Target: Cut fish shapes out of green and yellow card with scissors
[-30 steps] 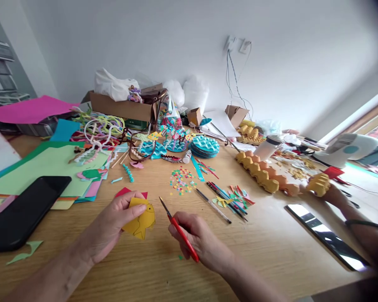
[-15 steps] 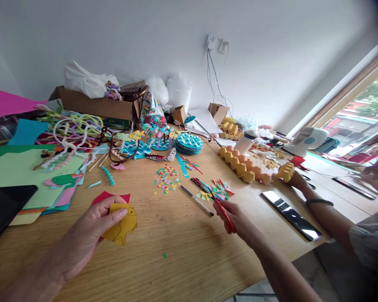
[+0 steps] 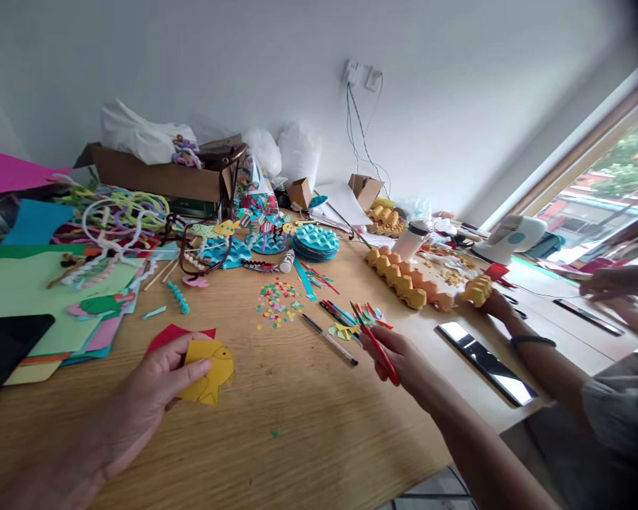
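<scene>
A yellow paper piece with a fish drawn on it in dark line (image 3: 207,375) is at eight o'clock in the view, raised over the light wood-grained counter (image 3: 298,460). The fish's dotted eye sits toward its two o'clock corner, its tail points toward seven, and the paper's edge curves closely around the head. The person's left hand (image 3: 164,382) grips it, thumb flat on the front, fingers behind. A red paper piece (image 3: 162,334) shows beyond that hand, toward its twelve o'clock; whether it is also held cannot be told.

Between four and five o'clock, the right hand (image 3: 398,358) is closed around a pair of scissors with red handles (image 3: 383,356), well apart from the yellow paper. The blades point toward eleven o'clock, over cut multicoloured paper scraps (image 3: 372,314). Near them, at six o'clock, lies a slim pen with a clear barrel (image 3: 329,338). Small round multicoloured paper dots (image 3: 278,301) are scattered between seven and eight o'clock.

At three o'clock stands a yellow-and-orange moulded egg-carton strip (image 3: 404,278); just past it, a co-worker's hand (image 3: 497,306) with a dark wristband (image 3: 532,341) holds a yellow egg-carton piece (image 3: 477,289). A glossy black phone-like slab (image 3: 483,363) lies at four o'clock.
</scene>
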The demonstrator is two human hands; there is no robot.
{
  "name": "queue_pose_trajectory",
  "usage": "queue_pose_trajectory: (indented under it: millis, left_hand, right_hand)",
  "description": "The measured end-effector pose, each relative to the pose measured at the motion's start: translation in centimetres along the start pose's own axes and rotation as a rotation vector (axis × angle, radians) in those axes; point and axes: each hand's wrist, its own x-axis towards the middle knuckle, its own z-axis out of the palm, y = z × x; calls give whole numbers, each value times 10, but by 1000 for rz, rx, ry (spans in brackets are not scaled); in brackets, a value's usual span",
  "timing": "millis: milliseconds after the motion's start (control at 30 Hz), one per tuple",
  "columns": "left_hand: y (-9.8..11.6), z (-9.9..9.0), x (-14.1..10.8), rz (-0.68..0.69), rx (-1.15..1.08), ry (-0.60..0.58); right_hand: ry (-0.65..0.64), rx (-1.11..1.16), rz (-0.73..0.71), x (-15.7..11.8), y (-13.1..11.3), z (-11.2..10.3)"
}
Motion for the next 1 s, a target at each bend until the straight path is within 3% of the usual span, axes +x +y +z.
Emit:
queue_pose_trajectory:
  millis: [167, 367, 700, 800, 900, 1000]
  left_hand:
    - [0, 3, 7, 75, 35, 6]
    - [-6, -4, 19, 166, 57, -5]
    - [5, -3, 14, 274, 176, -64]
    - [6, -6, 11, 272, 86, -13]
    - [6, -9, 8, 301, -123, 81]
    - [1, -8, 7, 350, -261, 91]
  right_hand:
    - [-143, 414, -167, 4, -58, 35]
    - [-352, 733, -219, 17, -110, 62]
    - [-535, 295, -332, 38, -132, 96]
    - [-516, 372, -314, 40, -132, 96]
    - [-362, 736, -244, 40, -131, 97]
    - [-206, 1002, -206, 36, -132, 104]
